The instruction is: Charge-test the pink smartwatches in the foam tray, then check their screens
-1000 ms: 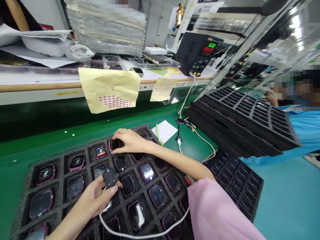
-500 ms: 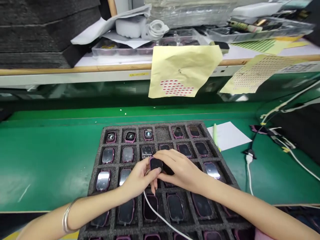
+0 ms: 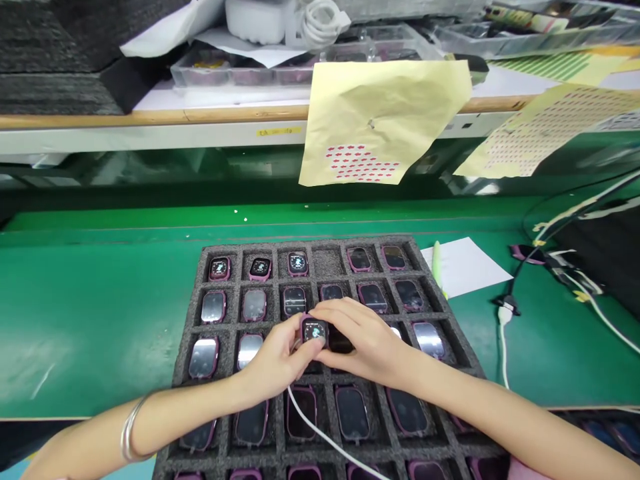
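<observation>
Between both hands a smartwatch [image 3: 314, 329] with a purple case is held above the tray, its screen lit with a watch face. My left hand [image 3: 280, 353] grips it from the left, thumb on the lower screen. My right hand [image 3: 357, 337] closes on its right side, fingers over the top edge. A white cable [image 3: 320, 433] runs from under the left fingers toward the bottom; its end is hidden behind the watch. Below lies a dark foam tray [image 3: 327, 263] of square pockets, most holding purple-cased watches. Three in the back row, such as one watch [image 3: 297, 264], have lit screens.
The tray lies on a green work table [image 3: 90, 313]. To its right are a white paper [image 3: 473, 267], a green pen [image 3: 437, 263] and a plugged white cable [image 3: 505, 333]. Yellow sticker sheets [image 3: 385, 120] hang from the shelf [image 3: 210, 117], which holds boxes and black foam [image 3: 50, 80].
The held watch's screen has gone from dark to a lit watch face. Both hands keep their grip. The view has shifted slightly downward.
</observation>
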Demonstrator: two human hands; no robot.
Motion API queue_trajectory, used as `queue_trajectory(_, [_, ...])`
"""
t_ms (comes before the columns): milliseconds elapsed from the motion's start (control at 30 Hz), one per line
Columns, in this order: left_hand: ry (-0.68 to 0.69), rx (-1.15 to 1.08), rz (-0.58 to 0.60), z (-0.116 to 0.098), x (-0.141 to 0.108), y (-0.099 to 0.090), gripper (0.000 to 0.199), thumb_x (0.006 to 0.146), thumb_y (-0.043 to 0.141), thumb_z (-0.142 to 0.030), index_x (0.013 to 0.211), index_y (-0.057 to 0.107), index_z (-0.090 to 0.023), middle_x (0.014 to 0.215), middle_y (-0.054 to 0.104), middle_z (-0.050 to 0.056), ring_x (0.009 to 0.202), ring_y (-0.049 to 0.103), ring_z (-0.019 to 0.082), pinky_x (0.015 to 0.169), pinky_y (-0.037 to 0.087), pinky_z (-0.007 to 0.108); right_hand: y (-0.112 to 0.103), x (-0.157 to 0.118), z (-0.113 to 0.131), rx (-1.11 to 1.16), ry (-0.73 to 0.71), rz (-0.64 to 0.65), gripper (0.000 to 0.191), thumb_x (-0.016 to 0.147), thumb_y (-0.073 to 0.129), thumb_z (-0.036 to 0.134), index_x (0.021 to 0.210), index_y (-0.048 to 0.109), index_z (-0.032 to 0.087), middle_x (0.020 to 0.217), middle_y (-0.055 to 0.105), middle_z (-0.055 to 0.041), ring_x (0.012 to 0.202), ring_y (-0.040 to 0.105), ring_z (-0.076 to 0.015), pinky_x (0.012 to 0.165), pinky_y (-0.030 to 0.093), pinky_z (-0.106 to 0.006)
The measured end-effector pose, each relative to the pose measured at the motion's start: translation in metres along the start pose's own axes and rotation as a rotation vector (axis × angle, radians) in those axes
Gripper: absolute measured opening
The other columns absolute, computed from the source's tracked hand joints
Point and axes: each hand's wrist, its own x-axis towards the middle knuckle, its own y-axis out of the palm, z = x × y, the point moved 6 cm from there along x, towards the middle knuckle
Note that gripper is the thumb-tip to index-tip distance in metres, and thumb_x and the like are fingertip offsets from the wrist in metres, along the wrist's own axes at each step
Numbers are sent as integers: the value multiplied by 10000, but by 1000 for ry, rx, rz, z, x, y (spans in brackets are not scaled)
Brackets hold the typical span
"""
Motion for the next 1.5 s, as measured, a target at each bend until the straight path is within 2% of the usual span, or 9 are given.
queue_trajectory(100, [42, 40, -2, -3, 1, -1, 292, 886, 568, -357, 1073, 568, -133, 929, 611, 51, 813, 541, 167, 735, 440, 276, 0, -1, 0, -2, -7, 6, 326, 879, 639, 305, 1141, 545, 133, 1033, 673, -131, 969, 642, -257, 808, 528, -405])
queue_trajectory(233, [31, 58, 18, -4, 2, -1, 292, 891, 556, -356, 1067, 562, -123, 957, 601, 61, 891, 526, 203, 823, 418, 313, -1, -1, 1, -6, 5, 8, 319, 890, 630, 326, 1139, 550, 143, 1025, 676, -124, 974, 644, -257, 803, 527, -399])
queue_trajectory(433, [33, 88, 27, -4, 1, 0, 278, 898, 538, -362, 1045, 548, -127, 902, 566, 49, 885, 512, 208, 821, 411, 318, -2, -1, 1, -68, 9, 18, 329, 874, 646, 313, 1131, 565, 125, 1017, 678, -133, 946, 646, -263, 796, 521, -406])
queue_trajectory(633, [-8, 139, 28, 2, 2, -1, 329, 893, 525, -373, 1090, 542, -111, 837, 527, 30, 693, 437, 156, 651, 401, 289, -4, 2, 3, -99, -53, 15, 293, 883, 628, 312, 1090, 577, 112, 997, 683, -141, 889, 633, -262, 771, 511, -410])
queue_trajectory(867, [61, 117, 40, -4, 2, 0, 290, 898, 528, -314, 1110, 546, -116, 945, 584, 66, 922, 519, 226, 859, 404, 352, -3, 1, 3, -89, -38, 10, 289, 890, 622, 321, 1098, 573, 128, 1010, 682, -140, 892, 634, -265, 771, 507, -417])
queue_trajectory(1100, [56, 115, 34, -1, 3, -1, 296, 901, 530, -318, 1122, 545, -121, 979, 603, 75, 894, 530, 217, 835, 425, 344, -3, 1, 3, -86, -41, 19, 290, 886, 627, 310, 1089, 570, 111, 1015, 676, -143, 897, 623, -266, 775, 502, -416])
queue_trajectory(1267, [74, 137, 33, 0, 2, -1, 277, 904, 535, -334, 1096, 559, -136, 916, 587, 49, 903, 525, 215, 872, 414, 348, 0, 0, 3, -89, -13, 47, 290, 875, 638, 298, 1089, 579, 111, 1049, 657, -151, 932, 612, -275, 802, 491, -423])
queue_trajectory(1400, [53, 158, 31, 1, 0, -1, 317, 916, 518, -375, 1147, 533, -157, 914, 564, 35, 826, 505, 180, 784, 421, 309, -7, 2, 3, -14, -12, 44, 297, 856, 657, 274, 1099, 581, 121, 1034, 640, -142, 935, 603, -265, 812, 485, -411])
queue_trajectory(1500, [11, 106, 110, 2, -2, 4, 434, 878, 574, -437, 1203, 466, -170, 920, 531, 20, 708, 458, 130, 663, 406, 263, -20, 12, -14, 157, 10, 2, 348, 820, 714, 316, 1099, 572, 164, 1013, 634, -101, 935, 601, -242, 822, 487, -384])
